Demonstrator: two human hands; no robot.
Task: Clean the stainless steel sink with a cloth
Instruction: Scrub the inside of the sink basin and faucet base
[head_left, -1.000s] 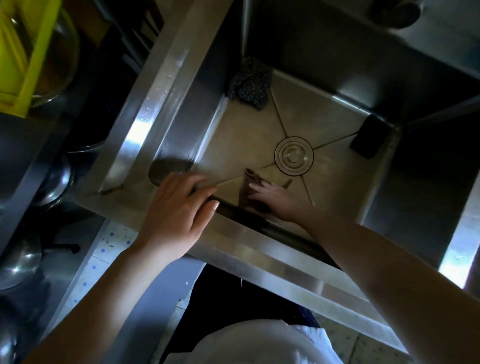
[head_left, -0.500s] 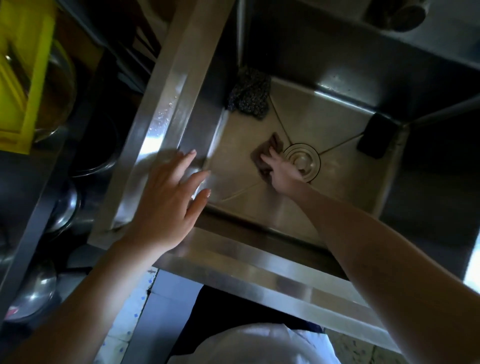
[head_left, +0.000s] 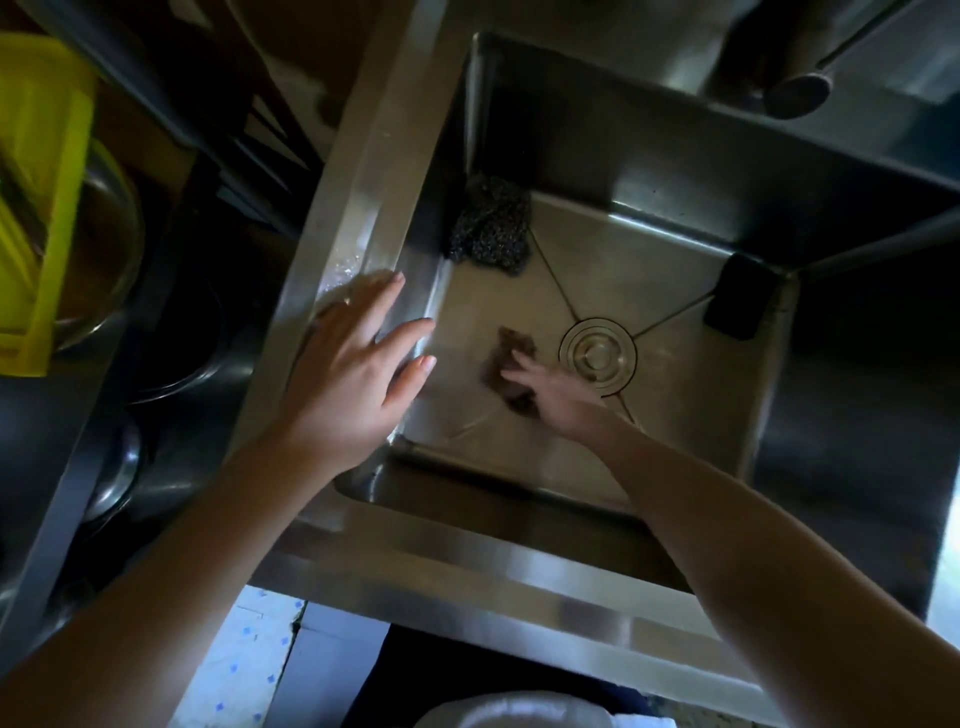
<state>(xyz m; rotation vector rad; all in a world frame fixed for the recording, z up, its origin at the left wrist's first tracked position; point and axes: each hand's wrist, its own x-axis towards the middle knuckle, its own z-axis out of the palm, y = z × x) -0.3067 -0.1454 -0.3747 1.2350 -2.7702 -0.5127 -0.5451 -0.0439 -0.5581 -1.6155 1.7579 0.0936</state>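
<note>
The deep stainless steel sink fills the middle of the head view. My right hand is down on the sink floor, just left of the round drain. Its straight fingers press a small brown cloth flat against the steel; the hand is motion-blurred. My left hand rests with spread fingers on the sink's left rim, fingertips reaching over the inner edge.
A dark steel-wool scrubber lies in the far-left corner of the sink and a black sponge in the far-right corner. A tap head hangs above the back. Left of the sink are a yellow rack and metal bowls.
My right hand slid the cloth from the near edge of the sink floor toward the drain, then left of it. My left hand moved along the left rim, farther from me.
</note>
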